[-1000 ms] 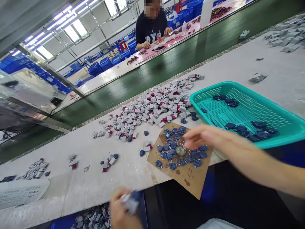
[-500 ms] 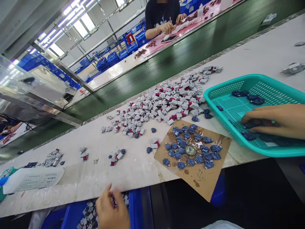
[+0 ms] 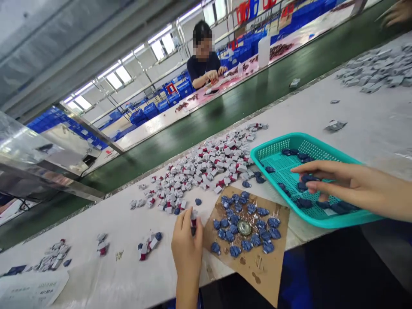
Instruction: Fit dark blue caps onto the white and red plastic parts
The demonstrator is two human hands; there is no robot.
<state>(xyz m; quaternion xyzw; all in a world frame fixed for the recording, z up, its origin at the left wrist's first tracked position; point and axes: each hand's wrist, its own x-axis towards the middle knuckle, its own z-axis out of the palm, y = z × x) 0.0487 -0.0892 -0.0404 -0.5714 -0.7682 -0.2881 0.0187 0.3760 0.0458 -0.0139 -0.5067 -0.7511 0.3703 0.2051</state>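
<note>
Left hand (image 3: 187, 246) is just left of the cardboard (image 3: 257, 279), left fingers (image 3: 185, 223) clenched on a small piece (image 3: 193, 223), grey-white with a dark end, held up off the desk (image 3: 96, 257).

Right hand (image 3: 346, 184) is over the teal basket (image 3: 270, 148), right of the cardboard. Right fingers (image 3: 309, 185) curl down toward the blue pieces (image 3: 304, 203) inside, can't tell if they grip one.

Cardboard lies at the desk's near edge, lower corner hanging past it. More blue pieces (image 3: 247, 245) ring a metal disc (image 3: 243, 228) on it. Basket's near corner is just beside its right edge, so little room there. Grey pile (image 3: 206, 176) sits behind it, nearly touching its far corner. Small clusters (image 3: 53, 257) lie well left of it.

Past the desk's far edge, a green belt (image 3: 206, 133) separates it from a co-worker (image 3: 202, 64). Another person's hand (image 3: 397, 13) is at top right, well apart.
</note>
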